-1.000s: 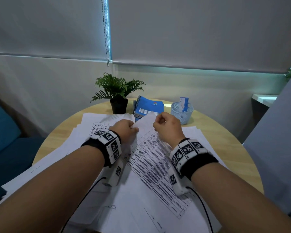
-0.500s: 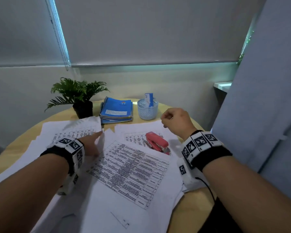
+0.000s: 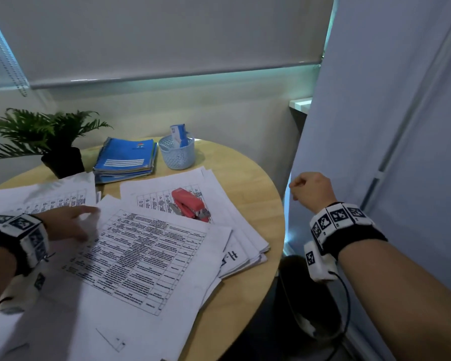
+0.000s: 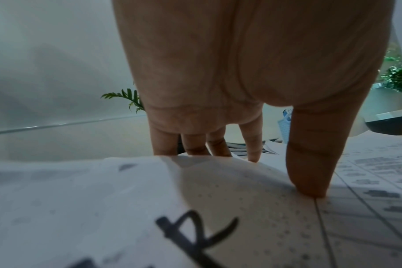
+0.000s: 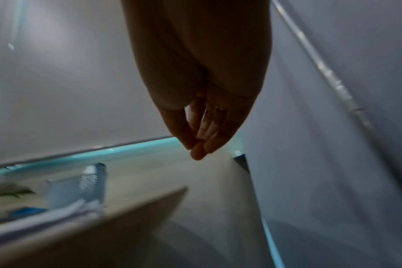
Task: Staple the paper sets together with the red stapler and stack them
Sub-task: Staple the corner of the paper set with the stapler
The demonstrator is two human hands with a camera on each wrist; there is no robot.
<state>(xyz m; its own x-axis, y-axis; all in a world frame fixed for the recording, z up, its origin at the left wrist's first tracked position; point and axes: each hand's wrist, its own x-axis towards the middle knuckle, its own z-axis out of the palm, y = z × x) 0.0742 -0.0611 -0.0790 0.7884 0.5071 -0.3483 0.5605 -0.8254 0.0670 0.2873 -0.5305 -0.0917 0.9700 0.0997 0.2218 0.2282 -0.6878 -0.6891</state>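
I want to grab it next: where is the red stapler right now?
In the head view the stapler lies on the right-hand paper pile, nearer than the blue basket, with neither hand on it.

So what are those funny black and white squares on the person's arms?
Both arms are bare, with no sleeves. Each wrist wears a black wristband ringed with white blocks printed with square black-and-white markers. A small white camera box hangs under each, trailing a thin black cable.

Round wooden counter [image 3: 248, 204] against pale wall [image 3: 193, 110]; grey roller blind [image 3: 167, 35] above counter, teal light below blind; grey curtain [image 3: 401, 126] right of counter.
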